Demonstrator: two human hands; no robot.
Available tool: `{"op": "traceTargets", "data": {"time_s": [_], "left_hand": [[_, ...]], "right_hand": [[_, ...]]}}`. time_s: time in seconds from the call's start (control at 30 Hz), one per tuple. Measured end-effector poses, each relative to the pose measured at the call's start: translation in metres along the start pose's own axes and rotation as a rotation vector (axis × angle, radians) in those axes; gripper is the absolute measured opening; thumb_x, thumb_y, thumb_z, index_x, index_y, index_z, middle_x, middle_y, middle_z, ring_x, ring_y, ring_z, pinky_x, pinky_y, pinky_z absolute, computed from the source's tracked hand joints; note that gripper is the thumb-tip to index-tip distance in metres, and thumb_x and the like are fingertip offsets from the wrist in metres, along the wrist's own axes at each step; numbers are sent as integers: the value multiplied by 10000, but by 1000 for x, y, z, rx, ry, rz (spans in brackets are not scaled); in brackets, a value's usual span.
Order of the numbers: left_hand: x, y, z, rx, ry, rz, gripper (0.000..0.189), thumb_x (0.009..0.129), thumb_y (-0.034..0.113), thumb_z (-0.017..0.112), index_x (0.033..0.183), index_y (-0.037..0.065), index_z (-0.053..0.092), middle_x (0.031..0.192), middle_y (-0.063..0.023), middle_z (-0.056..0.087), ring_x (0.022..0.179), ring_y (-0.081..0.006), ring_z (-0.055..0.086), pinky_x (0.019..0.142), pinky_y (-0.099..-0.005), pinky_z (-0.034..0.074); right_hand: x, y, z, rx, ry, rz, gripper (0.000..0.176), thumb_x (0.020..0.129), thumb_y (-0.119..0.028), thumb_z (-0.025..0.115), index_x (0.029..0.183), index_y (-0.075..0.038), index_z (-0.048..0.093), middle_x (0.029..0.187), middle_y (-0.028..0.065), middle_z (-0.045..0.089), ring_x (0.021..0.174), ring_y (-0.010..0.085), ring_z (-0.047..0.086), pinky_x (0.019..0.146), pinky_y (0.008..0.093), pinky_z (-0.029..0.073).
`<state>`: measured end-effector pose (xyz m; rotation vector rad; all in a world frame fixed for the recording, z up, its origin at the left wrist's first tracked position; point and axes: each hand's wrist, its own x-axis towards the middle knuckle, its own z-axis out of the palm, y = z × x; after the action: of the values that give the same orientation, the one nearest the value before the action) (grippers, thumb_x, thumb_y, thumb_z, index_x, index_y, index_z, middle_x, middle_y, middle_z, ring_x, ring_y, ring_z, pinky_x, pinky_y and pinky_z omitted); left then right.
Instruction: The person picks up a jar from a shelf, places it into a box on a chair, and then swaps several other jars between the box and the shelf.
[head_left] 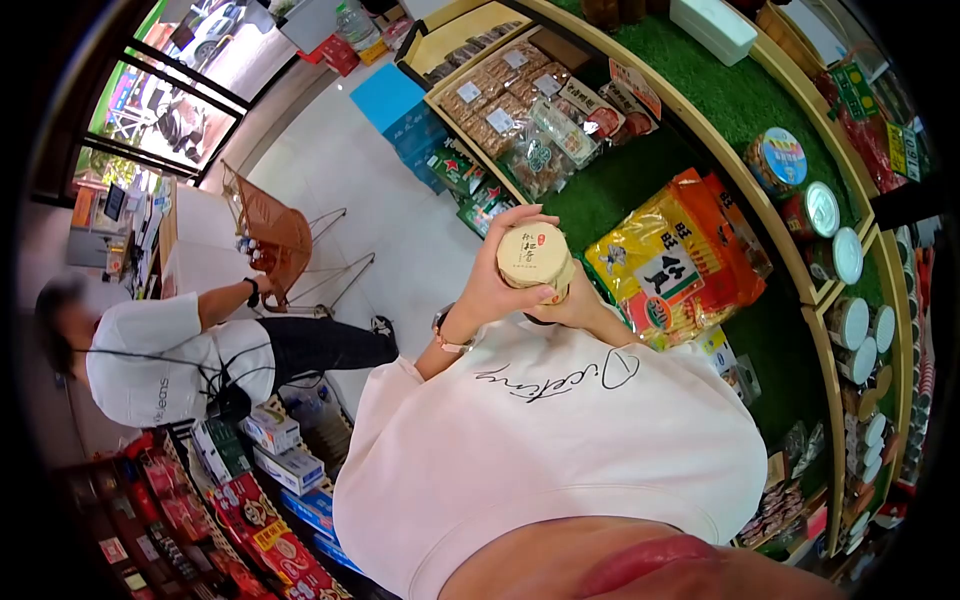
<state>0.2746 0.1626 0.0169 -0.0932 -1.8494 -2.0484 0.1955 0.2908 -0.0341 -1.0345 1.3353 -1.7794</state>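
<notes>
A round container with a cream paper lid is held upright in front of the white shirt, in the middle of the view. Fingers of my left hand wrap round one side of it, with the thumb across the edge below the lid. My right hand holds the container low on its other side, its fingers mostly hidden behind it. A yellow and orange snack bag lies on the green shelf beside my right hand. Clear packets lie beyond the container.
Curved wooden shelves with green matting and several round tubs run along the right. Another person stands at the left, a hand on a brown folding chair. Red packages and boxes stand at the lower left.
</notes>
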Motion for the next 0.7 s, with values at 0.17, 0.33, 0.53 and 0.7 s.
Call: {"op": "traceTargets", "data": {"time_s": [0.17,0.33,0.53,0.7], "left_hand": [[49,-9,-53,394,-31,40,773,629,258,788,1276,53,417,1338,-167,384,1233,-246,390,990,-350,334],[97,-3,-81,633,41,45,651,610,229,783,1186,74,521,1184,-123,430,1129,-276,428,958,-367,353],[180,-5,-102,483,-139,67,540,637,129,752,1134,63,550,1164,-130,449,1095,-268,456,929,-349,381],[269,-10,-114,471,-332,326,525,688,129,732,1167,55,530,1212,-142,469,1105,-270,480,909,-345,404]], "right_hand": [[54,14,-9,12,85,28,692,603,-146,793,1208,-12,486,1079,80,606,969,147,575,858,296,452],[102,20,-20,-96,286,32,678,622,-163,777,1215,-12,486,1100,87,603,996,153,571,869,303,448],[162,27,-47,-166,588,-7,654,650,-174,730,1220,14,471,1074,88,609,956,118,563,855,276,452],[209,-2,-94,-484,785,-143,600,654,-179,733,1178,17,516,1040,85,636,937,115,586,831,277,470]]}}
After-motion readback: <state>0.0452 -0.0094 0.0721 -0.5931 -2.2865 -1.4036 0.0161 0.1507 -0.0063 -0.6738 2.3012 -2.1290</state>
